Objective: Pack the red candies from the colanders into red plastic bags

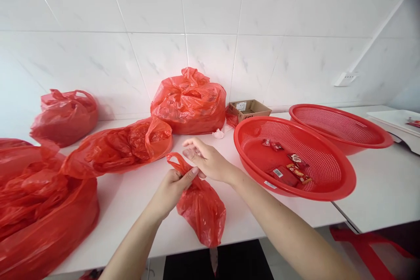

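Left hand (pixel 172 190) clenched on the handle of a small, thin red plastic carrier bag (pixel 201 214), the bag slumped on the white countertop (pixel 127 218); right hand (pixel 208 159) open, released, just beside the handle.

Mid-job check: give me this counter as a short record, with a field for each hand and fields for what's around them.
Left hand: the left hand pinches the handle of a small red plastic bag
Right hand: the right hand is open, holding nothing, nearest that handle
Surface: white counter
Baskets: a round red mesh plastic basket holding wrapped snack packets; a second round red mesh plastic basket behind it
Also there: fuller red plastic bags; a small brown cardboard box
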Demonstrator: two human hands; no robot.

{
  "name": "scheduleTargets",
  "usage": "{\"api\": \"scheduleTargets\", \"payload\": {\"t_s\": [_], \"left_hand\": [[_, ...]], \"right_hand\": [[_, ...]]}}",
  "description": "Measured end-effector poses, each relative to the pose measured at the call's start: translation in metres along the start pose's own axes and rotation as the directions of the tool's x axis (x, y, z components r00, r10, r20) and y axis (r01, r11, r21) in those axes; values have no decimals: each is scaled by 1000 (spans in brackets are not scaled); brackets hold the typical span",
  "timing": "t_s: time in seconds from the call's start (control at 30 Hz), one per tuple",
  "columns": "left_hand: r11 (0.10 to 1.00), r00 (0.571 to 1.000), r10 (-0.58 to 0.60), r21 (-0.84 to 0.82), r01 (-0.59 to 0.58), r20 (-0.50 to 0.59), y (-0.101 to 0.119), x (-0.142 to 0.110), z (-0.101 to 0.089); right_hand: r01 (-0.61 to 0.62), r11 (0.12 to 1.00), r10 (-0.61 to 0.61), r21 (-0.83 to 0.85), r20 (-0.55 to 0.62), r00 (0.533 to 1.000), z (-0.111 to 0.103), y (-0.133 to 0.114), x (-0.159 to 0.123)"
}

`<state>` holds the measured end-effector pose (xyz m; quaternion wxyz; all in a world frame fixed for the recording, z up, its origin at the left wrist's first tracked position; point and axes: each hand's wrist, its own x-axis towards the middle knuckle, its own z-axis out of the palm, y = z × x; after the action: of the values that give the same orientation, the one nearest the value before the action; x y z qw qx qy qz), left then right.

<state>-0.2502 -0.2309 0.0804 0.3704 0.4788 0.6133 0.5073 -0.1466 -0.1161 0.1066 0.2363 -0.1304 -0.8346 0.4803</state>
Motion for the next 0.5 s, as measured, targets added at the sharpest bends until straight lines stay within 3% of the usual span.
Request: {"api": "scheduleTargets", "payload": {"t_s": [0.1, 0.23, 0.3, 0.4, 0.5], "left_hand": [[999, 999, -8, -33, 6, -41, -4, -2, -5], [997, 999, -33, -77, 30, -32, 0, -5, -9], [996, 1000, -22, -88, 24, 17, 3, -7, -12], [999, 998, 31, -42, -28, 63, 4, -8, -17], [997, 991, 75, -28, -72, 109, 3, -8, -18]], "right_hand": [[-89, 986, 71, -138, -127, 989, 0, 14, -12], [-75, 992, 32, -105, -367, 930, 0, 4, -36], [-108, 991, 73, -78, -364, 929, 5, -2, -51], [-229, 964, 190, -135, -254, 948, 12, 2, -67], [-182, 952, 110, -247, -281, 954, 10, 12, -69]]}}
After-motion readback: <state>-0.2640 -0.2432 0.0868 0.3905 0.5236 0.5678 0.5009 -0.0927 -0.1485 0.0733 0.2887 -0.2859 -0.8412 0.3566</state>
